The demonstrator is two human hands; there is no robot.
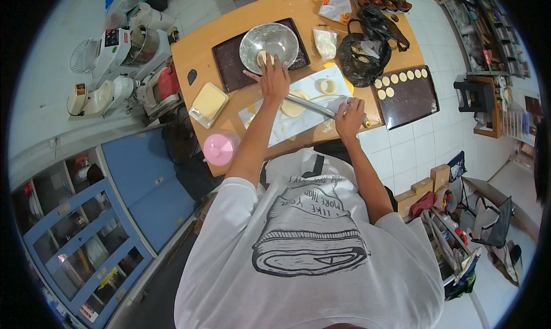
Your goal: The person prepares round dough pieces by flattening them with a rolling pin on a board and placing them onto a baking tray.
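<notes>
My left hand (274,82) reaches over the near rim of a metal mixing bowl (281,39), fingers spread and fingertips against a pale lump of dough (264,57). The bowl rests on a dark baking tray (225,59). My right hand (350,119) is closed around a metal rolling pin (310,104) near its right end; something clear and whitish beside these fingers cannot be made out. Below the pin, a flattened piece of dough (291,109) lies on a white marble-look board (304,122). A pale yellow ring-shaped cutter (327,86) sits on the board's far right.
A second dark tray (410,104) holds several dough rounds (410,76) at the right. A tub of pale yellow stuff (209,104) and a pink-lidded container (220,149) stand at the left. Beyond the board are a bag of white powder (325,45) and a black plastic bag (361,56).
</notes>
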